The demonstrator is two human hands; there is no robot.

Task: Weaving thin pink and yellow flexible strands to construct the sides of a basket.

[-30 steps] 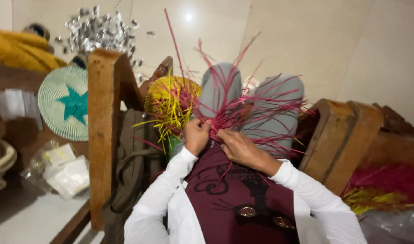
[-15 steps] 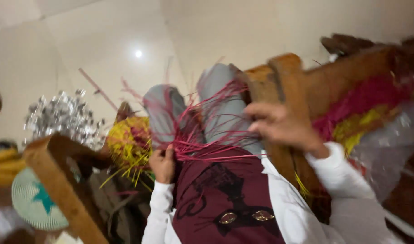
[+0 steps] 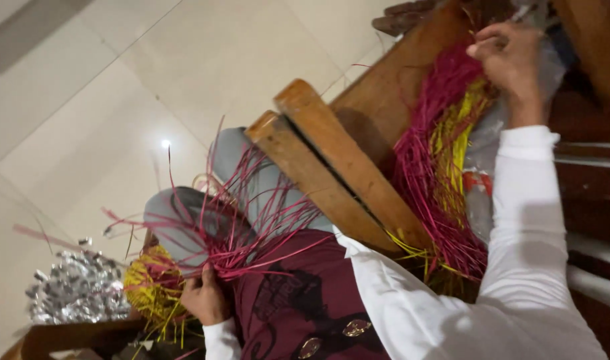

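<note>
My left hand [image 3: 205,298] is shut on a fan of loose pink strands [image 3: 251,230] that spreads over my lap and grey knees [image 3: 175,217]. A tuft of yellow strands [image 3: 148,290] sticks out just beside that hand. My right hand [image 3: 511,57] is stretched far out to the right. Its fingers curl at the top end of a thick bundle of pink strands [image 3: 428,173] mixed with yellow ones [image 3: 451,140], lying on a wooden seat. Whether the fingers pinch a strand is unclear.
Two wooden slats [image 3: 331,173] of a chair arm run between my lap and the bundle. A clear plastic bag [image 3: 481,140] lies by the bundle. A heap of shiny silver scraps [image 3: 78,290] sits on the pale tiled floor [image 3: 118,100] at left.
My right hand has left the strands in my lap and reached out right to the bundle on the seat. The view has swung right and tilted. My left hand stays on the pink strands.
</note>
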